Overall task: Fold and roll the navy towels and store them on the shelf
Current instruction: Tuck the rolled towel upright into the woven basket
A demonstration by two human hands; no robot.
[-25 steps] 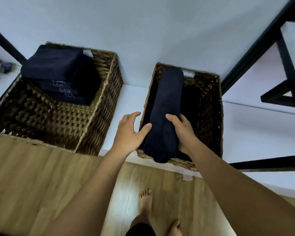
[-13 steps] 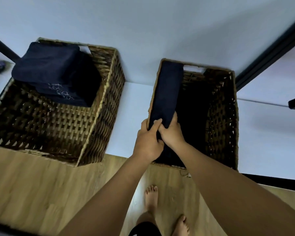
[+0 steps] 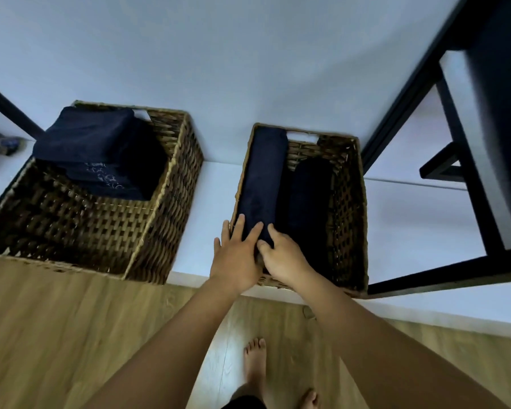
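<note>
A wicker basket (image 3: 363, 219) stands on the white shelf board (image 3: 216, 187). A rolled navy towel (image 3: 263, 178) lies lengthwise along its left wall, and a second navy roll (image 3: 310, 196) lies lower down beside it. My left hand (image 3: 236, 255) rests on the near end of the left roll with straight, spread fingers, over the basket's left rim. My right hand (image 3: 283, 258) touches my left hand, and its curled fingers hold that same near end.
A larger wicker basket (image 3: 165, 199) to the left holds a stack of folded navy towels (image 3: 95, 149). The black shelf frame (image 3: 404, 93) rises at the right. Below are the wood floor (image 3: 56, 335) and my bare feet (image 3: 254, 367).
The roll was pushed from over the basket's front rim down along its left wall. My left hand has since let go and flattened on it. A second roll now shows.
</note>
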